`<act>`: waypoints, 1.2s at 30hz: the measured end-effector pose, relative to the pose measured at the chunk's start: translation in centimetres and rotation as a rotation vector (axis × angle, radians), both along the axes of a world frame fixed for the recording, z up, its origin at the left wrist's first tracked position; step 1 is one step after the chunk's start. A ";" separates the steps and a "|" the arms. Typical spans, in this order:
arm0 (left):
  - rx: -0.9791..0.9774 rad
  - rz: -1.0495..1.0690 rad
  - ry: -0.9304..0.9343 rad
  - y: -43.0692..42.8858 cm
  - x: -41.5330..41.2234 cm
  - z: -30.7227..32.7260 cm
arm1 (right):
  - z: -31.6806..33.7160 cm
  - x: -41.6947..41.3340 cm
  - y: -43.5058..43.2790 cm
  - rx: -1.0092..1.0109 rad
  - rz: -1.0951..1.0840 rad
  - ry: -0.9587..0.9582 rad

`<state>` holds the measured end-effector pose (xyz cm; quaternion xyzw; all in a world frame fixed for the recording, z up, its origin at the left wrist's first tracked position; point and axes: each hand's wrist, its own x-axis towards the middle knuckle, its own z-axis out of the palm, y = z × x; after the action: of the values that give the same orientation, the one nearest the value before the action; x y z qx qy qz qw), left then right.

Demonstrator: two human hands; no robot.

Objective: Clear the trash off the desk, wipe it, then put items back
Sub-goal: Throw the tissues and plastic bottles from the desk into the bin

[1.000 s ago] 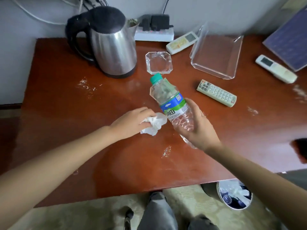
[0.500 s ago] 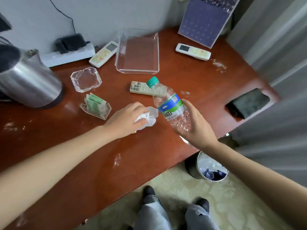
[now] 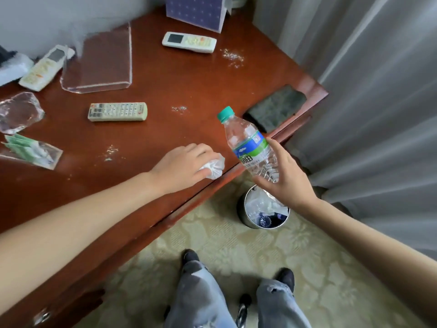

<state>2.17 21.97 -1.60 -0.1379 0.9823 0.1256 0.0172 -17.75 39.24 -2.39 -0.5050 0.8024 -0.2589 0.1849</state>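
1. Two pieces of trash are in hand at once, which looks like a way to clear both in one trip; the right hand (image 3: pixel 287 178) is wrapped around the lower body of the plastic bottle (image 3: pixel 250 144), cap tilted up and away, and holds it out past the desk (image 3: pixel 165 95) edge, above and just beside the waste bin (image 3: pixel 246 217) on the floor.
2. Closed around a crumpled tissue (image 3: pixel 214 166), the left hand (image 3: pixel 183 168) sits low over the desk near its front edge; the wad probably goes to the same bin.
3. The bin already holds wrappers, yet its mouth looks open enough; nothing lies between bottle and bin.
4. Three remotes, a clear acrylic tray (image 3: pixel 99 60), a glass ashtray (image 3: pixel 19 112) and a holder of green sachets (image 3: pixel 30 150) lie on the desk; white crumbs (image 3: pixel 231 58) are scattered there; all would need shifting for wiping.
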 end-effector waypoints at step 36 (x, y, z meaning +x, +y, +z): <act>0.232 0.152 -0.045 15.1 -20.7 -48.6 | -47.3 -25.6 7.6 -0.137 0.415 -0.392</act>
<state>-18.51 37.11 -50.21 -0.2119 0.9472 0.2363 0.0452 -43.33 46.81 -49.73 -0.6099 0.6116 -0.3616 0.3509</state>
